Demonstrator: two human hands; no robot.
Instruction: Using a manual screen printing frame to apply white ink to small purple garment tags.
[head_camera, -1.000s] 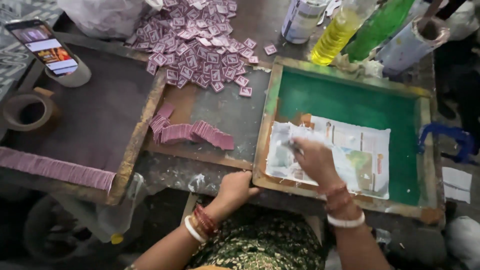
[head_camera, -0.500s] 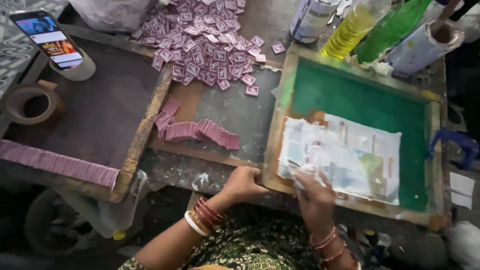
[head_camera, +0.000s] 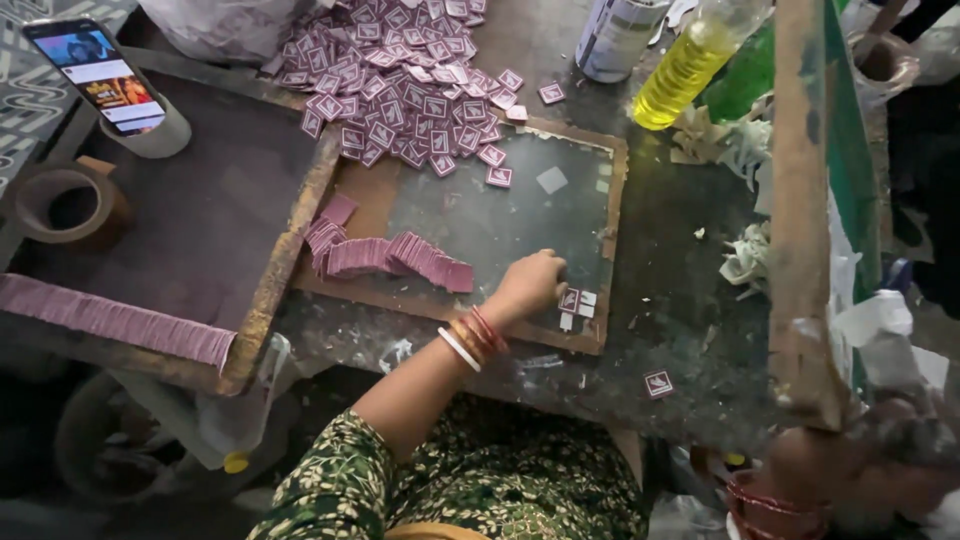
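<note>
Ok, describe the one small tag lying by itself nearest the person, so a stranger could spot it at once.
Start at the flat board framed in wood in the middle of the worktable, where the left hand rests at its near edge. Go right of that hand and closer to the person: the lone tag lies on the dark tabletop outside the board, while the other maroon tags sit heaped or stacked.

Lying flat by the glass plate's (head_camera: 480, 215) front right corner: small maroon square card (head_camera: 570, 299), white pieces beside it. Standing tilted up at right: wooden-framed green screen (head_camera: 800, 200).
</note>
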